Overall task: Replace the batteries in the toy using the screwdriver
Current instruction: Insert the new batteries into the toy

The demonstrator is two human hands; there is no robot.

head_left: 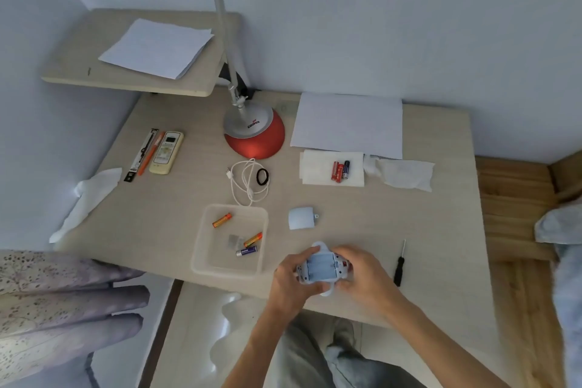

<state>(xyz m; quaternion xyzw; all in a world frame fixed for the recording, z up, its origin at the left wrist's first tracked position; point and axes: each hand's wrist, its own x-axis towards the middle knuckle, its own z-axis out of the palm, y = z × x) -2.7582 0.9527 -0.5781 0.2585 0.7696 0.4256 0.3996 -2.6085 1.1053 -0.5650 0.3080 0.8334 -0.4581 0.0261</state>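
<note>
The left hand and right hand grip a pale-blue plastic toy near the surface's front edge. Its ribbed battery bay faces up.

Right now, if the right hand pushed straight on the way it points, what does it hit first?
The right hand already grips the toy, so that comes first. Past it, farther away and leftward, probably the loose battery cover on the desk; depth is unclear.

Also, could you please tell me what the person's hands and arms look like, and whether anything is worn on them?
The left hand and right hand are bare: no gloves, and no ring, watch or bracelet shows. Both forearms are bare too, with no sleeve in view.
</note>
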